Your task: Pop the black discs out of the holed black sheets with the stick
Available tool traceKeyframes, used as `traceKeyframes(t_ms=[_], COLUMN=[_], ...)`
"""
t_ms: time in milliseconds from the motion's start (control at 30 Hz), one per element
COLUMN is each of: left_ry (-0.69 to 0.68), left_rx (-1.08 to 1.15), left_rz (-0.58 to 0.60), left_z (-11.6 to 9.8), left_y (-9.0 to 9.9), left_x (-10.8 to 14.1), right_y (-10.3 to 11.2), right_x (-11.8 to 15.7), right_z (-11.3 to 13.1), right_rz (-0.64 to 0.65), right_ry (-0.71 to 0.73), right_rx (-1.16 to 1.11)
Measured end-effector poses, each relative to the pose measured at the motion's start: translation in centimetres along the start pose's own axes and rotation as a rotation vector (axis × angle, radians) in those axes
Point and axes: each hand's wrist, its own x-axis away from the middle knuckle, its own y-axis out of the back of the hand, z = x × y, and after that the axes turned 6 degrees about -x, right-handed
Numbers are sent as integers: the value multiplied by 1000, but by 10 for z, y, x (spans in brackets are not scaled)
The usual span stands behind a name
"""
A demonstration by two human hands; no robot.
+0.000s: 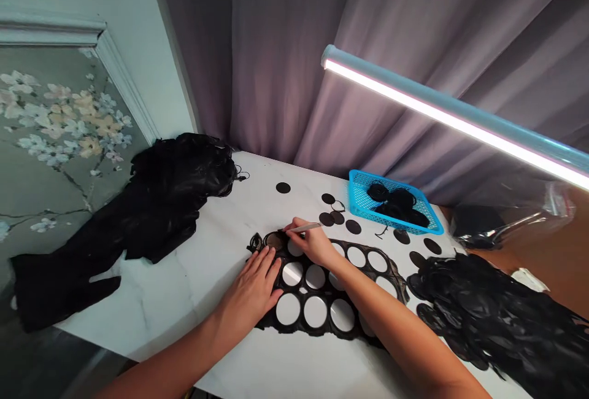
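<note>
Forearms (175, 348) are stretched over a holed black sheet (329, 313) on the tabletop (248, 359), probably limp, best held by its edges, pressed by the flat left hand (252, 282); a tool (307, 227) is seemingly pinched in the right hand (315, 245).

Smooth plastic basket (360, 195), cloth curtain (276, 67).
</note>
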Motion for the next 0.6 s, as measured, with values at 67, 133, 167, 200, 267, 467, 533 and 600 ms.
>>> traceKeyframes(t_ms=[67, 133, 167, 200, 267, 467, 533, 600], left_ry=[-9, -8, -10, -13, -10, 7, -2, 0], left_rx=[-7, 8, 16, 19, 20, 50, 36, 27], left_rz=[-4, -24, -33, -39, -43, -40, -31, -25], left_z=[1, 2, 2, 2, 1, 0, 0, 0], left_y=[-1, -2, -3, -3, -4, -1, 0, 2], left_x=[4, 7, 8, 8, 8, 5, 4, 3], right_y=[-15, -21, -21, -20, -18, -19, -20, -20], right_x=[2, 3, 3, 3, 3, 2, 2, 3], right_z=[2, 3, 3, 3, 2, -2, -2, -2], right_rz=[78, 130, 145, 156, 165, 173, 165, 162], right_ry=[-26, -37, -39, -40, -42, 4, 13, 14], right_rx=[-94, -136, -141, -139, -125, -90, -98, -103])
